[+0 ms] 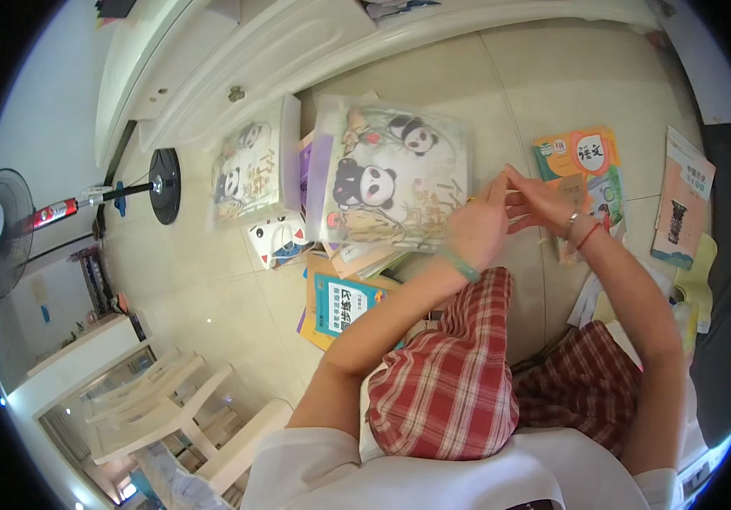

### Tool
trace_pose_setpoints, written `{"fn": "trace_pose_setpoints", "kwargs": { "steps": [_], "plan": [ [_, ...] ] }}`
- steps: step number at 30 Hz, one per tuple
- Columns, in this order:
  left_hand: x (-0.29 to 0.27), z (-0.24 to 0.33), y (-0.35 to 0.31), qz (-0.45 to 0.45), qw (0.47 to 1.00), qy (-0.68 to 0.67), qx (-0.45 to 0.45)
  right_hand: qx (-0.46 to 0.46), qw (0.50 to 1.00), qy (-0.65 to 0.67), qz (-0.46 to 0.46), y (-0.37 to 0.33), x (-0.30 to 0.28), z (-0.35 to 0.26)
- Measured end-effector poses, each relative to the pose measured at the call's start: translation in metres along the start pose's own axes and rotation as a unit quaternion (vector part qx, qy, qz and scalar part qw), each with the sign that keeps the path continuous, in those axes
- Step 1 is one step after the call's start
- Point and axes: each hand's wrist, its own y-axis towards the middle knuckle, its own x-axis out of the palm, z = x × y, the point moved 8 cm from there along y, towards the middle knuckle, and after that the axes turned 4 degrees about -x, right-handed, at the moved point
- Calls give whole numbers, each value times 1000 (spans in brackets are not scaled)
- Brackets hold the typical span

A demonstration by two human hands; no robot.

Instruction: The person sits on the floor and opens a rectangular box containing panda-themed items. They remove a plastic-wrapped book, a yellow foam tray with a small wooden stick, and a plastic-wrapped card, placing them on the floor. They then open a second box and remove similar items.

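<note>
My left hand [478,225] and my right hand [540,202] meet above the tiled floor, fingers touching each other; I cannot make out anything held between them. My left wrist carries a green band, my right wrist a red cord and a bracelet. Just left of the hands stands a clear plastic storage box [395,174] with a panda picture. A second panda-printed panel [246,170] stands beside it. My knees in red plaid shorts [450,374] are below the hands.
Workbooks lie on the floor: a blue-and-orange one [340,308] under the box, a green-and-orange one [582,161] to the right, another [680,204] at far right. A standing fan [8,225] lies left. White plastic stools [178,408] sit lower left. A white cabinet [238,59] stands behind.
</note>
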Motion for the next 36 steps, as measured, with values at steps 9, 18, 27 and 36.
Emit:
{"fn": "trace_pose_setpoints", "kwargs": {
  "steps": [9, 18, 27, 36],
  "plan": [
    [-146, -115, -57, 359, 926, 94, 69, -20, 992, 75, 104, 52, 51, 26],
    [-85, -262, -39, 142, 757, -586, -254, -161, 935, -213, 233, -37, 34, -73],
    [-70, -187, -16, 90, 767, -616, -154, -371, 853, -241, 275, -73, -3, -119],
    [-112, -147, 24, 110, 807, -579, -37, -280, 877, -275, 276, -120, -44, -87]
  ]
}}
